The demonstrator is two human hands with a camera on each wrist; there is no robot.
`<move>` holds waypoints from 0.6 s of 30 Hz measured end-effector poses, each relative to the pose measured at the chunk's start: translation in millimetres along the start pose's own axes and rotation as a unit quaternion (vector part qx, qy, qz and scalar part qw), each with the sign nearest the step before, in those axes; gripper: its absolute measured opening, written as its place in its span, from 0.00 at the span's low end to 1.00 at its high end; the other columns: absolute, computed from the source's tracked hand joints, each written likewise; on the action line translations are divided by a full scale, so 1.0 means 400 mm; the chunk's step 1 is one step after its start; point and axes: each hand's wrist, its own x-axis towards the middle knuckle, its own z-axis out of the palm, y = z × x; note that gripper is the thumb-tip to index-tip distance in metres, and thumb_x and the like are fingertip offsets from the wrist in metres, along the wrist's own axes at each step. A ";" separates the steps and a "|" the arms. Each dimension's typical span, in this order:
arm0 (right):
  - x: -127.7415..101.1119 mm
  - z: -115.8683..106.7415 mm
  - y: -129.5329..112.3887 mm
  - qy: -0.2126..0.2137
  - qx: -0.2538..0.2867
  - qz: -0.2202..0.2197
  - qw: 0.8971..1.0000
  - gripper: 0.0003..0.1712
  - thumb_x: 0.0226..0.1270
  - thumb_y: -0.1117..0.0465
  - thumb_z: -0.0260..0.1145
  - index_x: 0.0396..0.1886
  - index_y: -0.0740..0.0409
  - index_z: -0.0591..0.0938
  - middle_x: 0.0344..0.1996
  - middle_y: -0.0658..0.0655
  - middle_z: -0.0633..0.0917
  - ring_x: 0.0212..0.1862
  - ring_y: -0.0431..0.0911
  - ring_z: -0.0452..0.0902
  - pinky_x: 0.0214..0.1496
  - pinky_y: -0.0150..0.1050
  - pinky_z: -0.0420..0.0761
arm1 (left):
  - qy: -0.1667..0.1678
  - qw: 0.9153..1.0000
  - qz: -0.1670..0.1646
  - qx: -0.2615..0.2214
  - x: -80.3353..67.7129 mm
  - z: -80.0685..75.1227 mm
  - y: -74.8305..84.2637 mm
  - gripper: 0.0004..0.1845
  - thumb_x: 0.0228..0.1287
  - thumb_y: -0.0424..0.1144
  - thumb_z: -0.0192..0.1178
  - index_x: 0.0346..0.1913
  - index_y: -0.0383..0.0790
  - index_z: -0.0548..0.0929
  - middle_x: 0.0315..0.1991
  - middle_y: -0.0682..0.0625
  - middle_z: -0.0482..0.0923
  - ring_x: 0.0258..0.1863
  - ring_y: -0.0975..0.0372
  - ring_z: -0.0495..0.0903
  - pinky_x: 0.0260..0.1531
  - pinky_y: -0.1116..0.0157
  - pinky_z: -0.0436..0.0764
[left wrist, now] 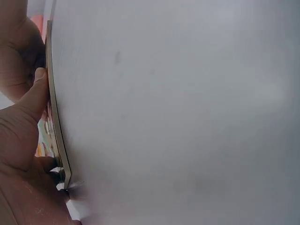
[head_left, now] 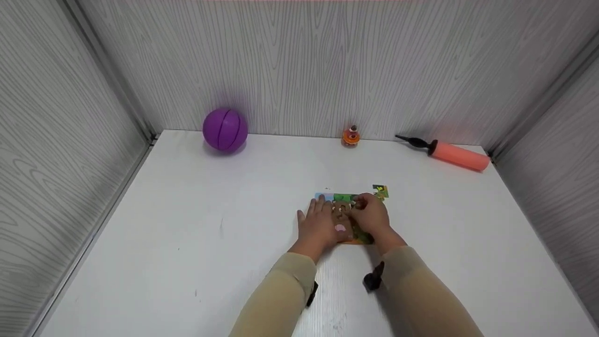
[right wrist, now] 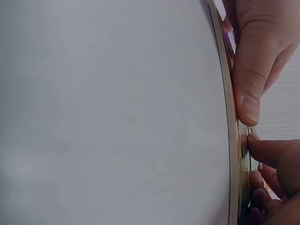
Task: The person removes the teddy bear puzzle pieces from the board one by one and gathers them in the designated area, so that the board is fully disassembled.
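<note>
Pressing left hand (head_left: 318, 223) and right hand (head_left: 372, 216) on flat cardboard puzzle (head_left: 345, 198)

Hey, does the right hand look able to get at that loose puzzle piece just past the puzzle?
Probably yes. The right hand rests on the puzzle, and the loose puzzle piece lies just beyond its fingers on bare table, with nothing between them.

Purple ball (head_left: 225, 129), orange toy (head_left: 351, 136), pink pump (head_left: 451, 154) along the back wall
</note>
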 end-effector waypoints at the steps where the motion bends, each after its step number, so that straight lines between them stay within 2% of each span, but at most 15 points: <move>1: -0.002 0.000 0.002 0.002 0.012 -0.001 1.000 0.22 0.68 0.63 0.74 0.59 0.63 0.83 0.48 0.61 0.84 0.51 0.53 0.78 0.56 0.50 0.80 | 0.000 1.000 0.001 -0.002 -0.001 0.001 -0.001 0.58 0.62 0.66 0.71 0.85 0.40 0.58 0.87 0.46 0.47 0.85 0.50 0.45 0.78 0.36 0.48; 8: -0.007 0.005 0.002 0.012 0.070 -0.015 0.997 0.23 0.64 0.71 0.74 0.59 0.66 0.83 0.46 0.62 0.86 0.50 0.53 0.81 0.53 0.47 0.81 | 0.001 1.000 0.007 -0.023 -0.001 0.008 -0.010 0.57 0.63 0.65 0.71 0.85 0.39 0.57 0.87 0.45 0.47 0.85 0.50 0.43 0.79 0.36 0.46; 12: -0.007 0.009 0.001 0.012 0.070 -0.010 0.997 0.27 0.65 0.71 0.74 0.65 0.63 0.82 0.48 0.61 0.87 0.52 0.52 0.81 0.56 0.48 0.82 | -0.003 1.000 0.006 -0.021 -0.001 0.008 -0.009 0.58 0.63 0.66 0.70 0.85 0.38 0.56 0.87 0.45 0.47 0.86 0.50 0.43 0.79 0.37 0.45; 18: -0.004 0.007 -0.005 0.005 0.040 -0.022 0.999 0.31 0.67 0.70 0.73 0.70 0.61 0.81 0.49 0.62 0.87 0.53 0.53 0.81 0.60 0.51 0.81 | 0.002 1.000 0.008 -0.017 -0.002 0.009 -0.009 0.58 0.61 0.67 0.71 0.84 0.39 0.58 0.86 0.45 0.48 0.85 0.49 0.44 0.79 0.36 0.46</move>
